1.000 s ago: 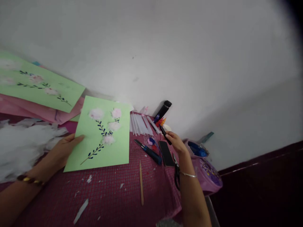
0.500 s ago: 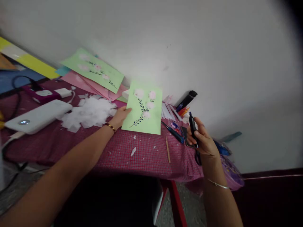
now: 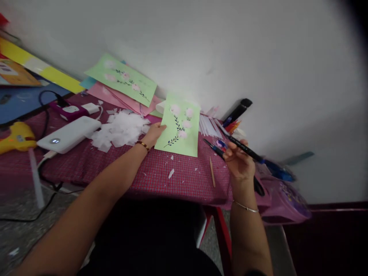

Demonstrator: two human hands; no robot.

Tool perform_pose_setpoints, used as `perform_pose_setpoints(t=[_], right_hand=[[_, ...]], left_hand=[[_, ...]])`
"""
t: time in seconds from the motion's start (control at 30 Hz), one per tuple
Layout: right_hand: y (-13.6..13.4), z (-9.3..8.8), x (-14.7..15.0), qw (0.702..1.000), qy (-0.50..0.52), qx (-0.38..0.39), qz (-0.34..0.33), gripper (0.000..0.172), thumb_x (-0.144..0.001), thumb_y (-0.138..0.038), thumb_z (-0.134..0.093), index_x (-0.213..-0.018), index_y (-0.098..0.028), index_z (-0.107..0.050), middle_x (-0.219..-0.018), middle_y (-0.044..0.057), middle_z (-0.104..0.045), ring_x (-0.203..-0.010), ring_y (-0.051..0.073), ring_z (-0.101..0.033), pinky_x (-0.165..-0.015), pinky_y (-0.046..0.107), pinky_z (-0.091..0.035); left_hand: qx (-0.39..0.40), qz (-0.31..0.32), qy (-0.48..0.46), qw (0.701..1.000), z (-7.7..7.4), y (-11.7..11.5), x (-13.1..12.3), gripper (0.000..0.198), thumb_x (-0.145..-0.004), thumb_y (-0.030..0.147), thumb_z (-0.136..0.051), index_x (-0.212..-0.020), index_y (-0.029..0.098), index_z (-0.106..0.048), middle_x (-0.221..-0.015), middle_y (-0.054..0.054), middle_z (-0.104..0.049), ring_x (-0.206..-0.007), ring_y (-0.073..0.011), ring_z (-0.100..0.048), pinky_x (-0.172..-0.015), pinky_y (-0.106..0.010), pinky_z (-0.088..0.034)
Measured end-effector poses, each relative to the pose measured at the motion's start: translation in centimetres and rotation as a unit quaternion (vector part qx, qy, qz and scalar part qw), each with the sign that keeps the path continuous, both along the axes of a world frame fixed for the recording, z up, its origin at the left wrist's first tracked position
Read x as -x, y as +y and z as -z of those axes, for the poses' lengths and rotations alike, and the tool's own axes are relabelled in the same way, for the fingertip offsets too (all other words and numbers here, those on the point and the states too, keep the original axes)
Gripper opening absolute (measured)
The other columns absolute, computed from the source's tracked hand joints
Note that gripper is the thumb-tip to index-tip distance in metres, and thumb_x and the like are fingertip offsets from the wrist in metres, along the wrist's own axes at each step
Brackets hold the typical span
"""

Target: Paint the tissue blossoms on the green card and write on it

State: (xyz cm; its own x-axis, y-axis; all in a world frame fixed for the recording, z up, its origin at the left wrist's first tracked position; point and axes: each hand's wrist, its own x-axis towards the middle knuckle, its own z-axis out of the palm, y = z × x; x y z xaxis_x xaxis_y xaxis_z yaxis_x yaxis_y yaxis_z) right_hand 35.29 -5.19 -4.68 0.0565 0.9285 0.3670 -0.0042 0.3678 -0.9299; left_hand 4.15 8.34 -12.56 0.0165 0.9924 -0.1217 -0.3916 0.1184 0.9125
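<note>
My left hand [image 3: 154,135] has its thumb over the left edge of a light green card [image 3: 188,143], its other fingers partly hidden behind. Pale pink flowers and a dark leafy stem decorate this card, which is tilted up on the table. To its right, my right hand [image 3: 240,164] is raised and holds a black pen [image 3: 247,148] between thumb and fingers, the pen slanting down to the right. Beneath that hand a dark blue-handled tool [image 3: 217,150] is partly covered. A thin wooden stick [image 3: 212,172] lies near the table's front edge.
White paper pieces [image 3: 122,128] are heaped left of the card, before a second flowered green card [image 3: 138,74] on pink sheets. A white power bank [image 3: 69,134] and yellow glue gun [image 3: 18,138] lie at left. White sticks [image 3: 207,126] lie near the wall.
The pen has turned in my right hand from nearly upright to a flat slant. My left hand keeps its hold on the card. The view has swung left, bringing in the glue gun.
</note>
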Motion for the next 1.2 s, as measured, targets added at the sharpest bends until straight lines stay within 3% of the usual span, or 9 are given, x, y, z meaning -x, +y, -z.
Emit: perform_pose_setpoints(t=[0.13,0.23,0.3,0.4,0.53,0.67,0.8,1.0,1.2], right_hand=[[-2.4,2.5,0.1,0.967,-0.213,-0.002,0.139,0.027,-0.079,-0.033,-0.063,-0.100,-0.028,-0.046,-0.076,-0.002,-0.061,-0.066,0.016,-0.057,-0.070,0.031,-0.045],[-4.1,4.7,0.2,0.835,-0.502,0.107,0.197,0.026,-0.079,-0.034,-0.063,-0.098,-0.022,-0.048,-0.068,-0.001,-0.056,-0.057,0.016,-0.053,-0.057,0.027,-0.034],[-4.8,6.0,0.1,0.769,-0.599,0.145,0.171,0.025,-0.080,-0.030,-0.062,-0.100,-0.021,-0.048,-0.076,0.003,-0.062,-0.062,0.019,-0.058,-0.056,0.026,-0.031],[-5.0,7.0,-0.1,0.731,-0.650,0.151,0.143,0.016,-0.086,-0.020,-0.050,-0.102,-0.020,-0.048,-0.083,0.007,-0.066,-0.069,0.020,-0.063,-0.057,0.026,-0.029],[-5.0,7.1,-1.0,0.711,-0.667,0.164,0.150,0.028,-0.084,-0.005,-0.037,-0.104,-0.020,-0.050,-0.085,0.010,-0.068,-0.068,0.020,-0.066,-0.057,0.027,-0.028],[-5.2,7.2,-2.3,0.731,-0.642,0.157,0.171,0.030,-0.081,-0.002,-0.036,-0.100,-0.019,-0.051,-0.095,0.012,-0.069,-0.077,0.021,-0.068,-0.061,0.027,-0.034],[-5.6,7.4,-3.4,0.803,-0.559,0.121,0.170,0.030,-0.082,-0.007,-0.038,-0.103,-0.021,-0.054,-0.097,0.010,-0.069,-0.080,0.021,-0.068,-0.067,0.029,-0.043],[-5.1,5.9,-1.3,0.954,-0.264,-0.013,0.139,0.030,-0.085,-0.027,-0.055,-0.114,-0.022,-0.051,-0.082,0.004,-0.067,-0.072,0.019,-0.065,-0.069,0.032,-0.051],[0.7,2.2,3.7,0.992,0.037,-0.044,0.111,0.031,-0.086,-0.038,-0.059,-0.111,-0.023,-0.050,-0.062,-0.003,-0.062,-0.053,0.014,-0.057,-0.055,0.027,-0.047]], left_hand=[[-0.005,0.005,-0.010,1.000,-0.2,0.1,-0.2,0.024,-0.075,0.021,-0.066,-0.097,0.010,-0.065,-0.075,-0.006,-0.072,-0.062,-0.0167,-0.064,-0.064,-0.028,-0.051],[-0.012,0.016,-0.026,0.999,-0.6,-0.4,-0.3,0.025,-0.075,0.024,-0.068,-0.095,0.010,-0.065,-0.072,-0.006,-0.071,-0.059,-0.0159,-0.064,-0.063,-0.028,-0.052],[-0.020,0.023,-0.036,0.999,-0.9,-0.6,-0.4,0.029,-0.074,0.028,-0.071,-0.096,0.010,-0.065,-0.074,-0.006,-0.072,-0.061,-0.0168,-0.065,-0.064,-0.029,-0.053],[-0.032,0.029,-0.049,0.998,-0.9,-0.8,-0.4,0.033,-0.071,0.030,-0.075,-0.096,0.011,-0.065,-0.076,-0.007,-0.074,-0.064,-0.0179,-0.067,-0.065,-0.029,-0.055],[-0.041,0.034,-0.061,0.997,-0.5,-0.6,-0.3,0.035,-0.068,0.032,-0.077,-0.094,0.012,-0.064,-0.076,-0.007,-0.074,-0.062,-0.0177,-0.067,-0.064,-0.030,-0.055],[-0.051,0.040,-0.068,0.996,-0.2,-0.3,-0.1,0.037,-0.066,0.034,-0.079,-0.092,0.013,-0.063,-0.075,-0.006,-0.073,-0.060,-0.0171,-0.067,-0.063,-0.029,-0.054],[-0.058,0.044,-0.070,0.995,-0.3,-0.4,-0.2,0.035,-0.068,0.031,-0.078,-0.092,0.012,-0.063,-0.076,-0.006,-0.074,-0.060,-0.0163,-0.066,-0.063,-0.028,-0.054],[-0.052,0.055,-0.067,0.995,-0.3,-0.6,-0.5,0.029,-0.071,0.028,-0.076,-0.091,0.011,-0.064,-0.074,-0.006,-0.073,-0.056,-0.0154,-0.064,-0.058,-0.027,-0.052],[-0.047,0.052,-0.046,0.996,-0.6,-1.1,-0.5,0.032,-0.071,0.032,-0.076,-0.093,0.013,-0.064,-0.075,-0.006,-0.072,-0.062,-0.0178,-0.067,-0.060,-0.028,-0.052]])
